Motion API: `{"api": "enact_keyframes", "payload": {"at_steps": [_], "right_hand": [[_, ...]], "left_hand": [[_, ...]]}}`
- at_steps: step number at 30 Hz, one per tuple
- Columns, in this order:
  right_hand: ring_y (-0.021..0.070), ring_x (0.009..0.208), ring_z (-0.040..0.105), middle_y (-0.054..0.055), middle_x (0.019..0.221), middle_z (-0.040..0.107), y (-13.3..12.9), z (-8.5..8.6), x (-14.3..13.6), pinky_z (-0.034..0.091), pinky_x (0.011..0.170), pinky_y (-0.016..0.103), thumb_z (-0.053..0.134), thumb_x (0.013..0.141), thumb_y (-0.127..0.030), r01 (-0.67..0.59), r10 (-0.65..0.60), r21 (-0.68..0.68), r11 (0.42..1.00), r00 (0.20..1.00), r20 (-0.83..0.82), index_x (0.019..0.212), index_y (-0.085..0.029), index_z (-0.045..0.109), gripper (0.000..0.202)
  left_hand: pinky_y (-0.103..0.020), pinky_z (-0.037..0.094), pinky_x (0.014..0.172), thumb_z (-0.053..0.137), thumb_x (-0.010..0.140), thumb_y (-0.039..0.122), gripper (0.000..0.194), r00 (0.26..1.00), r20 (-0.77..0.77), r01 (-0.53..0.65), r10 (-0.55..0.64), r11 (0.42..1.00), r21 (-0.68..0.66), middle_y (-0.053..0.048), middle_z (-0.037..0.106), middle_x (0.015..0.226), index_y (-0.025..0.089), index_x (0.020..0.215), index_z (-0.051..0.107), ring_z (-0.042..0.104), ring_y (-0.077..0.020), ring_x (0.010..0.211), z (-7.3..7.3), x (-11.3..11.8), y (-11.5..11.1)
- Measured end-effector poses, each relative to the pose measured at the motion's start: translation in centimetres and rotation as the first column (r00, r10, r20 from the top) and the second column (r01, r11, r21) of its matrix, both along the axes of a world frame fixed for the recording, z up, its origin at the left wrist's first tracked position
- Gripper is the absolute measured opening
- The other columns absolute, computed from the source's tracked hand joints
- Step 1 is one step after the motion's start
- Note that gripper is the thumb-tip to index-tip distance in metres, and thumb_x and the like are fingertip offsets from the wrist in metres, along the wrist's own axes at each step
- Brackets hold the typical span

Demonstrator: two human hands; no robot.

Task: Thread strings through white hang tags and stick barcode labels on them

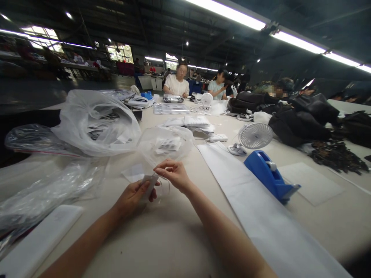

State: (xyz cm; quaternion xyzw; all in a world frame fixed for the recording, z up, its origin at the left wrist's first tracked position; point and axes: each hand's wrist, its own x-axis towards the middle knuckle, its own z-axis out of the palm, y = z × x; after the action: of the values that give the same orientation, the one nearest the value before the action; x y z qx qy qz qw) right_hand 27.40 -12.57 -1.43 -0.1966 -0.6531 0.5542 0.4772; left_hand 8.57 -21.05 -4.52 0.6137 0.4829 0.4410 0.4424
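Observation:
My left hand [133, 196] is closed around a small stack of white tags [150, 180], thumb on top and fingers curled beneath. At the upper end of the tags, my right hand [176, 175] pinches thumb and forefinger together on what looks like a thin tag string. Fine string loops [168, 186] dangle below the right fingers. Just beyond my hands is a clear plastic bag [185, 139] with printed white tags [168, 145] inside. A flat white paper piece [133, 172] lies on the table behind my left hand.
A large translucent bag [69, 116] stands back left, with clear plastic bags [58, 185] in front. On the right are a long white paper sheet [246, 204], a blue tape dispenser [268, 175], a small fan [255, 136] and black bags [301, 119]. Co-workers [176, 83] sit across the table.

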Motion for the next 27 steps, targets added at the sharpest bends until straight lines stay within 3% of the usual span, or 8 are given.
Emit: {"api": "enact_keyframes", "payload": {"at_steps": [5, 10, 14, 23, 25, 27], "right_hand": [[0.0147, 0.072, 0.061, 0.001, 0.077, 0.065, -0.5, 0.2, -0.2, 0.047, 0.062, 0.024, 0.081, 0.078, -0.043, 0.082, -0.082, 0.06, 0.995, 0.997, -0.003, 0.073, -0.019, 0.075, 0.026], [0.0125, 0.065, 0.055, -0.002, 0.069, 0.061, -0.5, 0.2, -0.4, 0.044, 0.059, 0.023, 0.077, 0.081, -0.051, 0.137, -0.138, -0.014, 0.99, 0.989, -0.045, 0.072, -0.019, 0.065, 0.035], [0.0132, 0.068, 0.063, 0.001, 0.075, 0.068, -0.4, 0.4, -0.4, 0.051, 0.065, 0.025, 0.068, 0.088, -0.054, 0.179, -0.181, -0.03, 0.983, 0.973, -0.142, 0.078, -0.019, 0.062, 0.037], [0.0117, 0.059, 0.065, -0.002, 0.073, 0.064, 0.6, -0.1, -0.1, 0.05, 0.052, 0.022, 0.07, 0.088, -0.06, 0.34, -0.366, -0.137, 0.93, 0.877, -0.311, 0.082, -0.02, 0.055, 0.043], [0.0117, 0.06, 0.065, -0.002, 0.074, 0.064, 1.1, -0.3, -0.1, 0.051, 0.052, 0.021, 0.072, 0.085, -0.064, 0.315, -0.363, -0.196, 0.929, 0.882, -0.301, 0.082, -0.02, 0.055, 0.047], [0.0132, 0.066, 0.068, 0.0, 0.079, 0.066, 1.4, -0.5, 0.0, 0.054, 0.055, 0.022, 0.073, 0.082, -0.067, 0.213, -0.294, -0.286, 0.934, 0.914, -0.28, 0.087, -0.02, 0.056, 0.05]], "left_hand": [[-0.028, 0.055, 0.065, 0.052, 0.095, 0.067, 0.054, 0.998, 0.009, 0.058, -0.057, 0.997, -0.046, -0.006, 0.074, 0.075, 0.018, 0.108, 0.071, 0.069, -0.0186, 0.065, 0.1, 0.1, -0.1], [-0.027, 0.052, 0.059, 0.05, 0.092, 0.072, 0.06, 0.998, -0.01, 0.058, -0.059, 0.995, -0.084, -0.007, 0.073, 0.073, 0.018, 0.106, 0.071, 0.068, -0.0194, 0.064, 0.2, 0.2, 0.0], [-0.026, 0.049, 0.054, 0.054, 0.089, 0.074, 0.062, 0.997, 0.009, 0.083, -0.083, 0.988, -0.133, -0.006, 0.072, 0.071, 0.017, 0.103, 0.071, 0.065, -0.0181, 0.06, 0.3, 0.4, -0.1], [-0.026, 0.047, 0.055, 0.058, 0.089, 0.073, 0.063, 0.985, 0.094, 0.159, -0.144, 0.97, -0.181, -0.007, 0.071, 0.068, 0.013, 0.102, 0.071, 0.063, -0.016, 0.056, 0.3, 0.5, 0.1], [-0.026, 0.047, 0.055, 0.059, 0.088, 0.074, 0.063, 0.976, 0.142, 0.194, -0.167, 0.96, -0.203, -0.007, 0.072, 0.067, 0.013, 0.102, 0.071, 0.062, -0.0155, 0.055, 0.3, 0.5, 0.1], [-0.026, 0.046, 0.054, 0.062, 0.087, 0.074, 0.063, 0.967, 0.185, 0.212, -0.173, 0.952, -0.22, -0.007, 0.072, 0.067, 0.013, 0.101, 0.07, 0.063, -0.0156, 0.055, 0.3, 0.4, 0.0]]}}
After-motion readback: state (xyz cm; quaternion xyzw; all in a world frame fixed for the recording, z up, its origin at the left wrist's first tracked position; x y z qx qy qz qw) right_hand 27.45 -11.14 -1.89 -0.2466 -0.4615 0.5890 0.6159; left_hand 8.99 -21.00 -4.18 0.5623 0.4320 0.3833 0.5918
